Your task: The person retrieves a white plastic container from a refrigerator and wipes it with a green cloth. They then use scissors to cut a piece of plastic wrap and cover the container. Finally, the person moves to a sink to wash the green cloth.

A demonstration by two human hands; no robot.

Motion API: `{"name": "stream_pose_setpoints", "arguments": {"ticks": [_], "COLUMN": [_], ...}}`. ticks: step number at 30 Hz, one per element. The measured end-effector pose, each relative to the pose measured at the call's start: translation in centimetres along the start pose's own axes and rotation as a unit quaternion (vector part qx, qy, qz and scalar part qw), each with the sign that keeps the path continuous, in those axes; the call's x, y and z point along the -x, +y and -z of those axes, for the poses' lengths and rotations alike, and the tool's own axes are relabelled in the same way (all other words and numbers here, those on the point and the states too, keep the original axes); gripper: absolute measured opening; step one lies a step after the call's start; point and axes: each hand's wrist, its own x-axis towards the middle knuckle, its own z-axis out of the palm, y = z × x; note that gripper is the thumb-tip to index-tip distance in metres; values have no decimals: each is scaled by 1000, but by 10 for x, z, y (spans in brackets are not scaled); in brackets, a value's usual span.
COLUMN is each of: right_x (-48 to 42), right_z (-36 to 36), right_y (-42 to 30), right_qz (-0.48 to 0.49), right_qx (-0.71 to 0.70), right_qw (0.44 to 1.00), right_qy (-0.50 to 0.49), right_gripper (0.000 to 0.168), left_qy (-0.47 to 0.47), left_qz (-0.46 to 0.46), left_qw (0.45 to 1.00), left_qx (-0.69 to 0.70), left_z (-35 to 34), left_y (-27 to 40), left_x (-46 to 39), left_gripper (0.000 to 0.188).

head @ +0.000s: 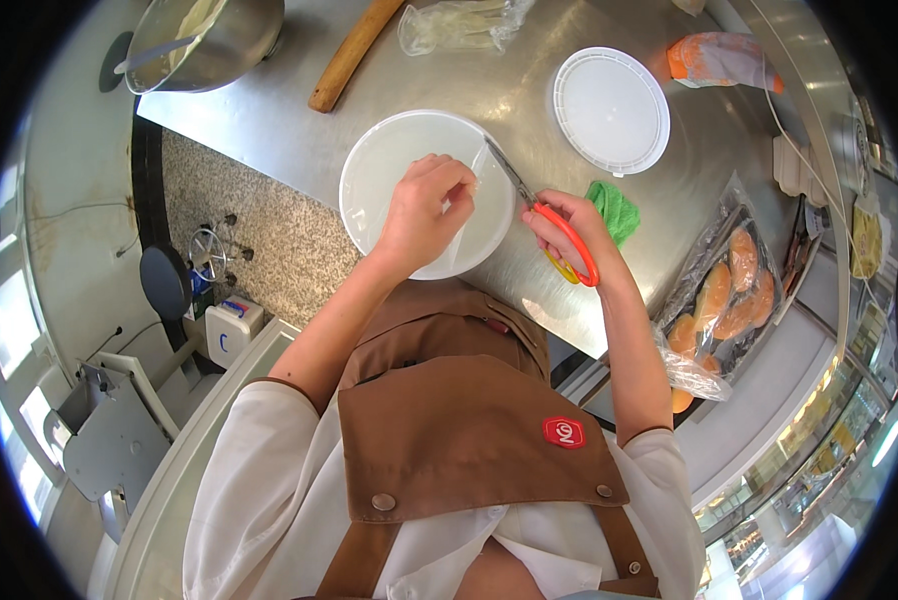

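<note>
A large white round plastic tub [374, 172] stands at the table's near edge, directly before me. My left hand [426, 214] is over it, thumb and forefinger pinched on a piece of clear plastic film [480, 161]. The film's full shape is hard to make out against the pale tub. In my right hand [569, 221] is a pair of scissors [524, 189] with red and yellow handles. Its blades point up and left across the tub's right rim, close to the film. Whether the blades touch the film cannot be told.
Right of the tub lie a white round lid [612, 111], a green cloth [614, 212] and bagged bread rolls [730, 292]. Farther off are an orange-and-white packet [719, 60], a wooden stick [355, 56] and crumpled clear plastic [460, 28]. A metal mixing bowl [228, 45] holds a spatula [156, 54].
</note>
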Motion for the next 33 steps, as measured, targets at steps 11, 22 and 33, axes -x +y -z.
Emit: {"name": "stream_pose_setpoints", "arguments": {"ticks": [11,22,33], "right_x": [-9,-12,-8], "right_z": [9,13,9], "right_y": [-5,-4,-7], "right_qz": [-1,-1,12], "right_qx": [25,23,44], "right_qw": [999,998,998], "right_qy": [-35,-51,-42], "right_gripper": [20,22,21], "left_qy": [3,37,72], "left_qz": [13,51,80], "left_qw": [1000,998,994], "left_qx": [7,11,29], "left_z": [-2,13,14], "left_y": [3,6,6], "left_x": [2,15,23], "left_gripper": [13,14,15]}}
